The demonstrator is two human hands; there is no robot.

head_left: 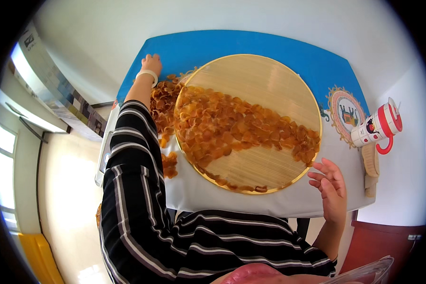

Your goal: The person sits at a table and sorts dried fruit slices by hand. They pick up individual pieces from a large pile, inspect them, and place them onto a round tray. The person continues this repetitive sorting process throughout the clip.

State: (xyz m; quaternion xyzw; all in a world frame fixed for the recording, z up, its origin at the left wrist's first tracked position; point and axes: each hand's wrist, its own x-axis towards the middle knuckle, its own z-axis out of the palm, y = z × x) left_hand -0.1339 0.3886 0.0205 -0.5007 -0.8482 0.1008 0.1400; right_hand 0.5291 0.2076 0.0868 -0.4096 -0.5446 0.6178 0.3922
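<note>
A round woven bamboo tray [255, 75] with a yellow rim lies on the table. Thin amber-brown dried slices [232, 123] cover a broad band across it, with a thinner line along its near edge. Left of the tray is a heap of darker, curled slices [164, 102]. My left hand [151, 65], with a pale bangle at the wrist, reaches past this heap to the far left of the table. Its fingers are curled, and whatever they hold is hidden. My right hand [330, 182] is open beside the tray's near right rim, fingers apart, fingertips close to the slices there.
The table has a blue far part [213, 42] and a pale near part [194, 194]. A red-and-white cup [376, 127] with a handle stands at the right, beside a beige object [370, 163] and a round patterned mat [346, 113]. A small slice cluster [169, 165] lies near my left sleeve.
</note>
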